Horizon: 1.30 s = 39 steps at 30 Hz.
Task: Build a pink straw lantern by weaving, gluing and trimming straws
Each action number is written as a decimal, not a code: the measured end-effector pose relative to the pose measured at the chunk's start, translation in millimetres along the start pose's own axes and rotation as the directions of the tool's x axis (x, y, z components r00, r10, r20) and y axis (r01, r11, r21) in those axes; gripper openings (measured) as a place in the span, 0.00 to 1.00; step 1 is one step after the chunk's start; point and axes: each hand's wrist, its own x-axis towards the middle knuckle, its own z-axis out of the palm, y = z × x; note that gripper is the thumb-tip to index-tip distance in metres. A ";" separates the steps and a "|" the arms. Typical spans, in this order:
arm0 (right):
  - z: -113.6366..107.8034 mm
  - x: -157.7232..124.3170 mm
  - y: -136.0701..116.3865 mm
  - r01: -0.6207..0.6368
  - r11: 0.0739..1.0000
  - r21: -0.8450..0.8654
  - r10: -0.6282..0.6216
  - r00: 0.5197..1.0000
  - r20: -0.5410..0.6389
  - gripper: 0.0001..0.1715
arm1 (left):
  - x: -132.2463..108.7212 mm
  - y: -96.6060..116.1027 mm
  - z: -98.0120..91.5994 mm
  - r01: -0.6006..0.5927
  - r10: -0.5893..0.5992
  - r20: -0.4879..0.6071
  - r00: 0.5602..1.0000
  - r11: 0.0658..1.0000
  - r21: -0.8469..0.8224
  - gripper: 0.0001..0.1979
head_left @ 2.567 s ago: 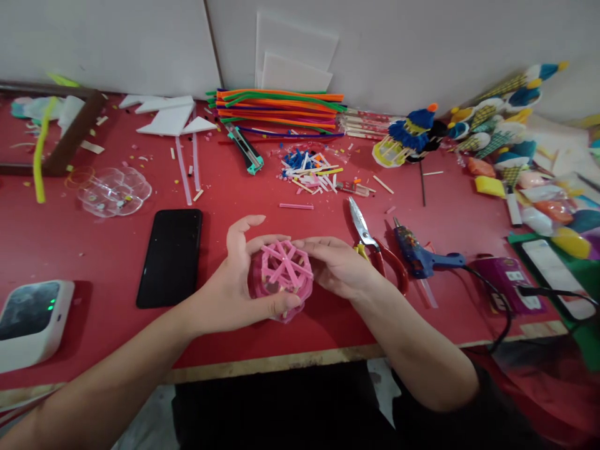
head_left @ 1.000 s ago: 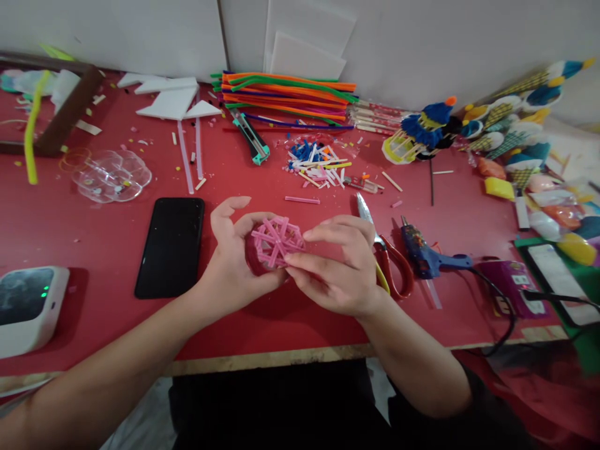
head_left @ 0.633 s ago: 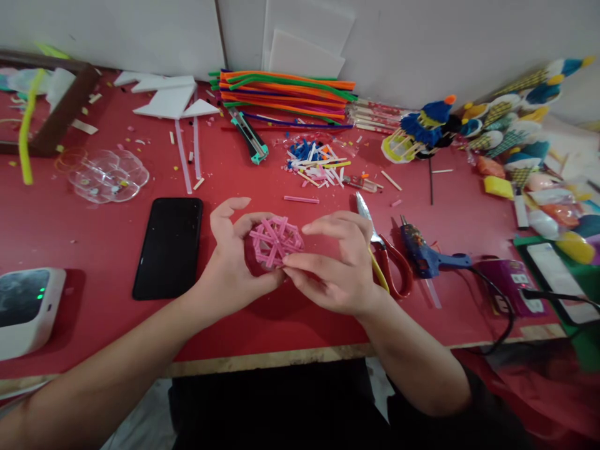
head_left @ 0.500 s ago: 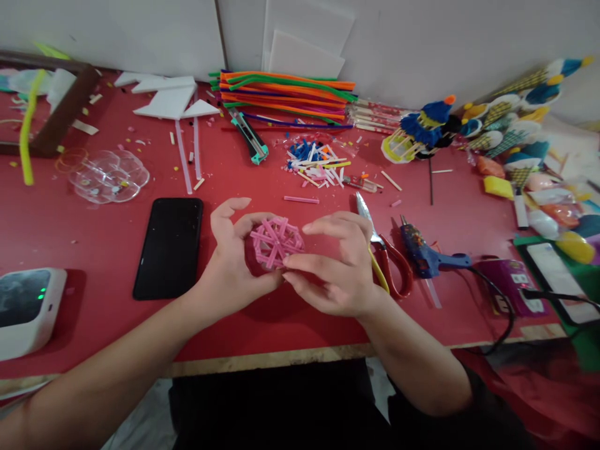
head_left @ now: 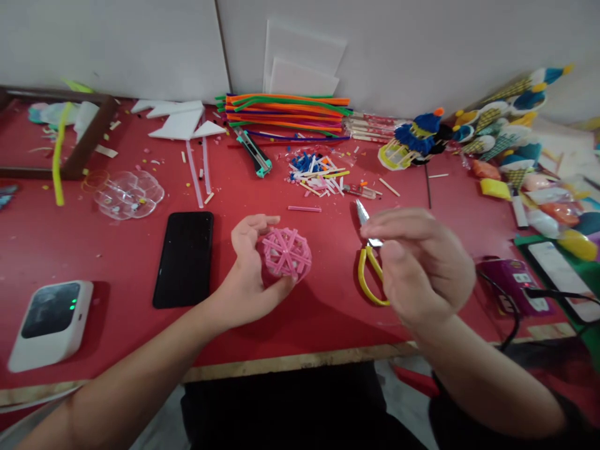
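My left hand is closed around a pink ball-shaped lattice of straw pieces, thumb under it and fingers behind it, just above the red table. My right hand hovers to the right of the lattice, apart from it. Its fingers are loosely curved with the index and thumb apart, and nothing shows in them. Under that hand lie scissors with yellow handles, blade pointing away from me.
A black phone lies left of my left hand and a white device sits near the front edge. Farther back are cut straw pieces, a utility knife, pipe cleaners and a clear tray. Craft birds and a purple box stand at the right.
My right hand has let go of the pink lattice and moved right and up, over the scissors. My left hand keeps holding the lattice. The camera view has shifted slightly.
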 end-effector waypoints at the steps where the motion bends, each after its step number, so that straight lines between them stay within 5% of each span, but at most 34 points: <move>1: -0.8 4.1 7.6 -0.009 1.000 -0.013 0.010 0.998 0.055 0.07 | -1.2 -0.4 0.0 -0.020 0.020 0.010 1.000 0.999 0.040 0.39; 7: 34.0 28.4 84.5 0.026 0.936 -0.351 0.123 0.910 0.396 0.03 | -3.2 -1.9 -1.3 -0.096 0.079 0.122 0.989 0.985 0.143 0.37; 12: 63.0 33.5 109.5 0.035 0.886 -0.462 0.223 0.842 0.491 0.05 | -1.2 -7.9 -8.5 -0.045 0.056 0.237 0.970 0.998 -0.050 0.39; 15: 59.4 38.7 98.5 0.007 0.923 -0.385 0.175 0.884 0.434 0.08 | 0.0 -10.2 -12.4 -0.078 0.089 0.210 0.974 0.995 -0.062 0.37; 18: 41.7 47.3 70.3 0.038 0.988 -0.148 0.014 0.942 0.334 0.08 | 2.0 -2.7 -14.9 -0.070 0.070 -0.037 0.997 0.997 -0.010 0.26; 21: 22.2 54.1 34.5 0.194 0.981 -0.015 -0.177 0.920 0.349 0.07 | 6.2 15.1 -20.2 0.075 -0.062 -0.204 0.977 0.996 0.056 0.05; 25: 10.5 54.9 4.4 0.227 0.974 0.011 -0.215 0.901 0.378 0.07 | 12.0 34.0 -29.3 -0.036 0.088 -0.169 0.982 0.957 0.289 0.04; 29: 15.2 48.5 2.7 0.212 0.976 0.058 -0.218 0.898 0.382 0.07 | 13.4 36.1 -30.4 -0.183 0.275 -0.125 0.953 0.856 0.483 0.03; 35: 26.3 35.6 8.3 0.194 0.975 0.111 -0.221 0.919 0.327 0.04 | 15.4 30.5 -26.8 -0.221 0.333 -0.132 0.934 0.825 0.519 0.04; 39: 26.0 26.3 11.7 0.032 0.986 0.165 -0.080 0.952 0.295 0.06 | 16.9 26.6 -29.5 -0.203 0.310 -0.162 0.937 0.859 0.470 0.03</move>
